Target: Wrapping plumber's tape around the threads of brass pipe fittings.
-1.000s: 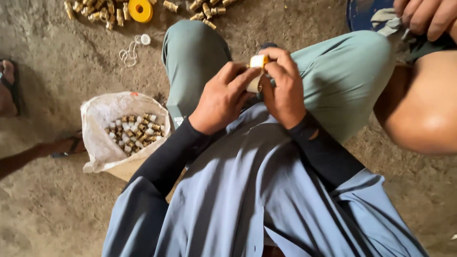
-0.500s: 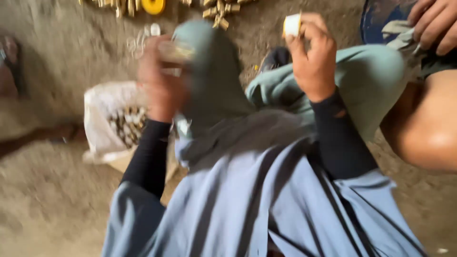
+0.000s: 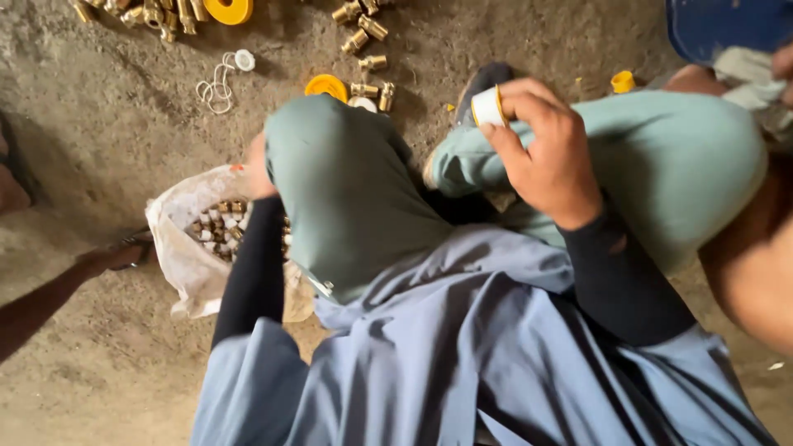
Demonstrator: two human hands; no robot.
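My right hand point(image 3: 541, 153) holds a small white roll of sealing tape point(image 3: 487, 106) up above my right knee. My left hand point(image 3: 258, 169) reaches down past my left knee into a white plastic bag point(image 3: 186, 256) of small brass fittings point(image 3: 216, 230). Most of that hand is hidden behind the knee, so its fingers do not show. I sit on the ground in a blue-grey tunic and pale green trousers.
Loose brass fittings point(image 3: 368, 37) lie on the dirt floor ahead, with yellow tape spools point(image 3: 229, 10), a white spool with loose tape point(image 3: 223, 74) and a small yellow cap point(image 3: 623, 81). Another person's leg point(image 3: 747, 272) is at the right; a foot point(image 3: 107, 258) is at the left.
My hands were together at my knee on the tape roll. The left hand has since dropped to the bag of fittings, while the right keeps the roll.
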